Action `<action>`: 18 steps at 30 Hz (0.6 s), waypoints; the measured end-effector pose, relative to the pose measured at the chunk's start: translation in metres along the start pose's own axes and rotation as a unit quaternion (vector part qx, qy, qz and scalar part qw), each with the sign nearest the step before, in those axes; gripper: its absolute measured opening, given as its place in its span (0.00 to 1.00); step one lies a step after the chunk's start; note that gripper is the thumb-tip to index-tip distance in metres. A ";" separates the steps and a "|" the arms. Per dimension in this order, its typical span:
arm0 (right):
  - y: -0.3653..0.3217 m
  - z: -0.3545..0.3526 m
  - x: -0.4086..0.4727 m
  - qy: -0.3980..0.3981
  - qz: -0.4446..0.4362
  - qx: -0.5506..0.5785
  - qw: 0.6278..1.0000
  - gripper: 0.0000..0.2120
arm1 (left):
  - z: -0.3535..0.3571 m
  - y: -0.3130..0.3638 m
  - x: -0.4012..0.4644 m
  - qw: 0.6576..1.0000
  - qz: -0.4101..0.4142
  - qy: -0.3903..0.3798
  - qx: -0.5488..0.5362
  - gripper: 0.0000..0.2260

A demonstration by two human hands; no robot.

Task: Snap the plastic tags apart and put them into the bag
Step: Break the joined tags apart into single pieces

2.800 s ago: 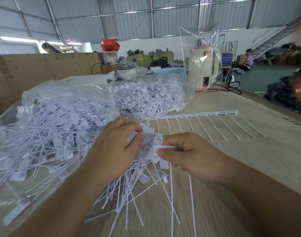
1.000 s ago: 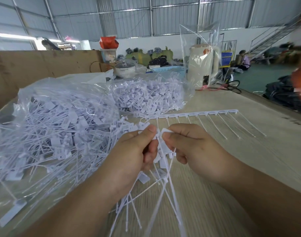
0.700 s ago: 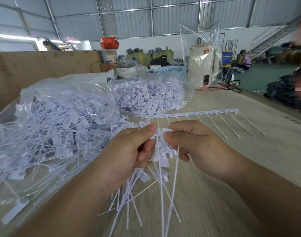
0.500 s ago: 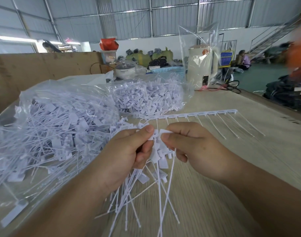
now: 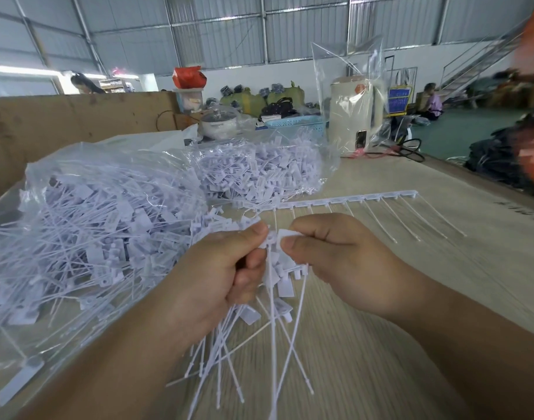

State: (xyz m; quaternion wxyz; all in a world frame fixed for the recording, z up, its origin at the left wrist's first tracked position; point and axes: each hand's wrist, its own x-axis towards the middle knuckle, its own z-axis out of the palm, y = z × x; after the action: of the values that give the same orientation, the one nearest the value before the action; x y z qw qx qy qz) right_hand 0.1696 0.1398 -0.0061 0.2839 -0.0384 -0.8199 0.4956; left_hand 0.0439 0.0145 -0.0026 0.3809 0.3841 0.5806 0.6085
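My left hand (image 5: 211,277) clutches a bundle of white plastic tags (image 5: 271,286), thumb and fingers curled round their heads, the thin tails fanning down over the wooden worktop (image 5: 365,344). My right hand (image 5: 335,256) pinches one tag head between thumb and forefinger, touching the bundle. A clear bag (image 5: 87,213) heaped with loose tags lies just left; an unbroken strip of tags (image 5: 350,201) rests beyond my hands.
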 end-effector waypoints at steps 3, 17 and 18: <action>0.000 -0.001 0.002 -0.036 0.082 0.129 0.988 0.13 | -0.002 -0.002 -0.004 0.974 0.096 0.054 0.199 0.22; 0.000 -0.025 0.000 0.104 -0.009 -0.060 0.993 0.17 | -0.044 0.006 0.008 0.976 0.001 0.181 -0.124 0.22; -0.001 -0.032 0.002 0.136 -0.005 -0.044 0.990 0.17 | -0.056 0.011 0.008 0.968 0.003 0.208 -0.143 0.21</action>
State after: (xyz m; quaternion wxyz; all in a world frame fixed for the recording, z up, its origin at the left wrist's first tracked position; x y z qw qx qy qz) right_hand 0.1837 0.1652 0.0065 0.3927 -0.1139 -0.7953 0.4476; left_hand -0.0108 -0.0013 0.0070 0.3007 0.1925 0.5527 0.7530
